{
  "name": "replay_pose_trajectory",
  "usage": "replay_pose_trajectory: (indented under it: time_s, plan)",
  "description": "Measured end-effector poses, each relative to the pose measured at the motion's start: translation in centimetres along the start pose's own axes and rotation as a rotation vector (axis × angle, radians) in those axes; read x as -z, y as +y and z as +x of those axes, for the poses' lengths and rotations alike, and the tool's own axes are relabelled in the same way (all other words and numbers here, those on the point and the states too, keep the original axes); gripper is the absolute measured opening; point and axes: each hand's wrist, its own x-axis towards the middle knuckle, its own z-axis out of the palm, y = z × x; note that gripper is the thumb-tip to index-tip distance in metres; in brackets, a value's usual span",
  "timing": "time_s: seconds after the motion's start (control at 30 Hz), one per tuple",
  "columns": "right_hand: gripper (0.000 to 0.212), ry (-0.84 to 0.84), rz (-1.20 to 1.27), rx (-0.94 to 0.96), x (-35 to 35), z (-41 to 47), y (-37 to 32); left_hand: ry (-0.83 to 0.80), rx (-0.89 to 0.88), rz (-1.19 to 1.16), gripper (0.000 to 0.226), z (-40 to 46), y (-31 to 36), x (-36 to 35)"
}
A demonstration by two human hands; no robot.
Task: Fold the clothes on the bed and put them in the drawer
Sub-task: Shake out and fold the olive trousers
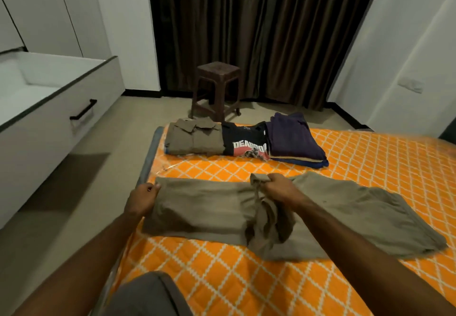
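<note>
Khaki trousers [204, 211] lie flat across the orange patterned bed [357, 157]. My left hand [144, 198] pinches their left end at the bed's edge. My right hand [277, 187] is closed on a bunched part of the khaki cloth, lifted a little above the middle of the trousers. At the far end of the bed lie folded clothes: a khaki shirt [195, 138], a black printed T-shirt [246, 143] and a dark purple stack [293, 138]. An open white drawer [64, 108] with a black handle stands at the left.
A brown plastic stool [217, 88] stands on the floor beyond the bed, in front of dark curtains [259, 32]. White wardrobe doors [49, 12] rise behind the drawer. A strip of floor runs between bed and drawer. A white wall [407, 44] is at the right.
</note>
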Motion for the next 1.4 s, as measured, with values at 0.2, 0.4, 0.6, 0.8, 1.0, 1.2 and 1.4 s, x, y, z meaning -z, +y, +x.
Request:
replay_pose_trajectory:
  time_s: [0.2,0.4,0.6,0.8,1.0,1.2,1.4]
  plan:
    - [0.022,-0.031,0.271,-0.053,2.9,1.1,-4.0,-0.13,0.107,-0.089,0.027,1.3,-2.3,-3.1]
    - [0.013,-0.199,0.571,-0.161,-1.7,4.4,-10.1,-0.12,0.138,-0.209,0.021,2.0,-4.2,-3.1]
    - [0.049,-0.656,0.805,-0.257,-9.7,5.2,-12.4,-0.107,0.076,-0.288,0.037,0.1,-5.6,-1.9]
    - [0.023,-0.245,0.065,0.077,-10.9,4.2,-5.1,-0.053,-0.128,-0.042,0.032,0.0,-4.1,-1.4]
    - [0.066,-0.255,-0.548,0.366,-14.9,0.3,3.7,-0.27,-0.04,0.228,0.058,-0.3,-1.9,-2.6]
    - [0.064,0.198,-0.724,0.343,-14.6,0.7,5.3,-0.245,-0.014,-0.624,0.035,1.3,1.1,-1.6]
    - [0.089,0.127,-0.577,0.114,-9.5,1.8,7.9,-0.347,-0.149,-0.784,0.042,2.3,1.9,1.0]
